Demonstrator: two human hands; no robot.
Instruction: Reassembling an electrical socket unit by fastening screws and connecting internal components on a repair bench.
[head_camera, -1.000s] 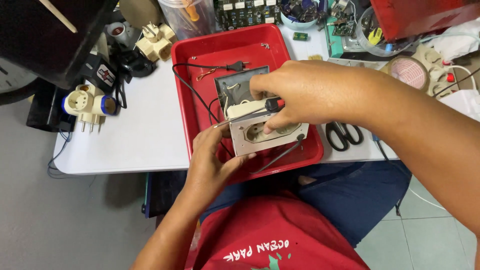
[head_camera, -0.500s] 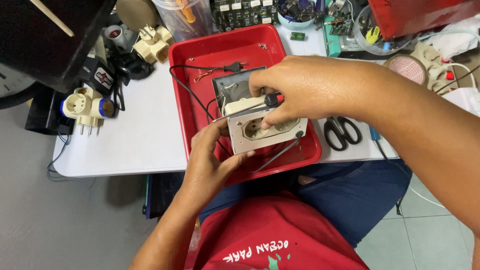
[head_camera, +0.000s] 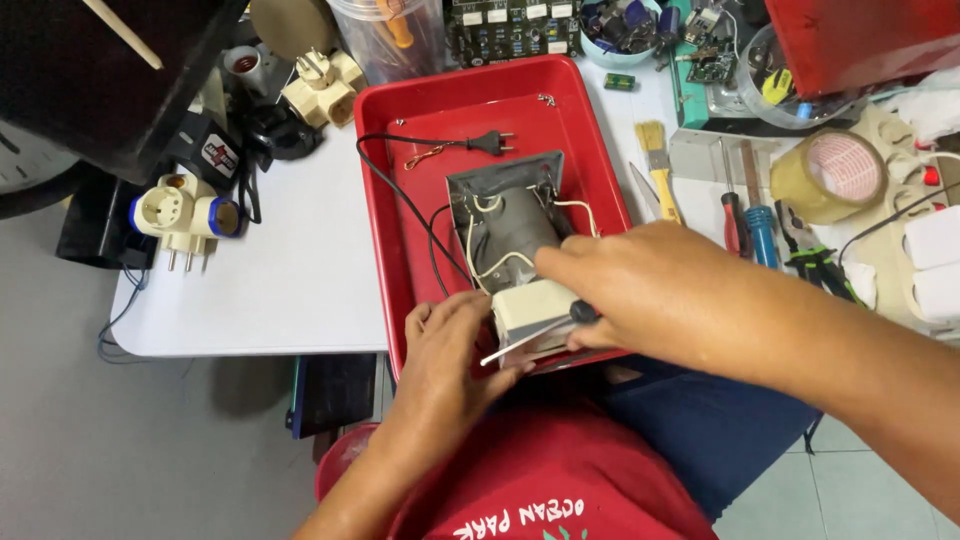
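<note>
Both hands on cream socket box (head_camera: 535, 312) — red tray's (head_camera: 395, 200) near edge.
Left hand (head_camera: 455, 350) cups its side; right hand (head_camera: 640, 290) grips a screwdriver (head_camera: 540, 335) against it.

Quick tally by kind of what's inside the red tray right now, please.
Cream plastic socket box, held by both hands: 1
Grey metal box with cream wires: 1
Black two-pin plug on black cord: 1
Thin metal screwdriver shaft: 1
Total: 4
</note>
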